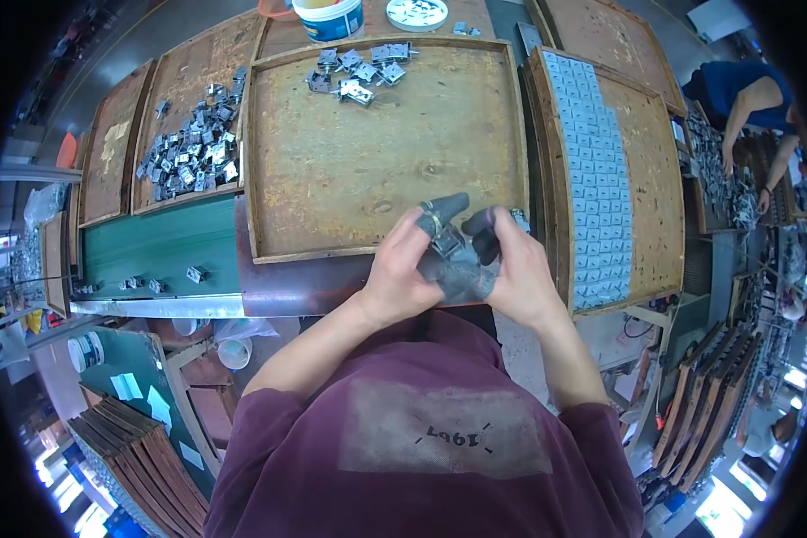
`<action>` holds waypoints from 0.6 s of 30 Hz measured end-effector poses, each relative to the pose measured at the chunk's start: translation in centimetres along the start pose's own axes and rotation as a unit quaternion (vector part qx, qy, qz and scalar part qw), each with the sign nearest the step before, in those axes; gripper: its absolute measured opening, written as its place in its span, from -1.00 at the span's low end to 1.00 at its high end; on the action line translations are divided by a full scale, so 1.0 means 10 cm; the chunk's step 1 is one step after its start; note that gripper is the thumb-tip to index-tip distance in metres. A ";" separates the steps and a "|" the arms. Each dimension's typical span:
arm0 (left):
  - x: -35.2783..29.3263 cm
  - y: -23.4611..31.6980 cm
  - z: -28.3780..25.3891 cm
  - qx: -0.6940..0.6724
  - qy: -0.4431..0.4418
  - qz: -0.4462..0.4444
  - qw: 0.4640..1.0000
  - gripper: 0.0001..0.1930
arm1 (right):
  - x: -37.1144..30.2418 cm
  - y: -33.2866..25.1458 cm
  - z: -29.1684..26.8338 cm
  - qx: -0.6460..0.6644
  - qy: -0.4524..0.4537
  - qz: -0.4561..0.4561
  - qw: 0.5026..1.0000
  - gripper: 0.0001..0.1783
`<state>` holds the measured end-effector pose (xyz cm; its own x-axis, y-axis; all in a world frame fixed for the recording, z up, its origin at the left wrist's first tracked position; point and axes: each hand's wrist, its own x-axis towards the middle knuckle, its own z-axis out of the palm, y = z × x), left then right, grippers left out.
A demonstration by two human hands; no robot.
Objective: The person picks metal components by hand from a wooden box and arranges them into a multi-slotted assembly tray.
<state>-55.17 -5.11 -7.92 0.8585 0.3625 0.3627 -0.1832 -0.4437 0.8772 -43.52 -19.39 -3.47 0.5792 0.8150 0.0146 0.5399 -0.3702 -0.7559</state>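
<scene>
My left hand [402, 271] and my right hand [522, 276] meet over the near edge of the wooden tray [386, 157]. Dark grey covers sleeve the thumbs and some fingers. Between them is a small boxy metal part [448, 240], gripped by the left fingers, with the right thumb and fingers closed against it; the covers hide much of it. Beside the right index finger shows another small metal piece [519, 219], partly hidden, and I cannot tell what it rests on. At the tray's far end lies a loose group of similar metal parts [354, 72].
Left of the tray, a second tray holds a heap of metal parts [193, 151]. Several more sit on a green conveyor belt [161, 255]. To the right, a tray carries rows of pale blocks [594, 184]. A white bucket [329, 20] stands behind. A co-worker [749, 99] leans in at far right.
</scene>
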 end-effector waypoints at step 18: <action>0.09 -1.08 0.57 0.024 -0.185 -0.170 0.968 -0.37 | 0.44 1.78 -1.52 0.052 0.211 0.204 0.955 -0.71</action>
<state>-49.71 -4.61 -18.89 0.9797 0.1796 -0.0888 0.1539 -0.3913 0.9073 -22.10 -29.17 -6.87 0.9344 0.3529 -0.0484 0.1669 -0.5540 -0.8156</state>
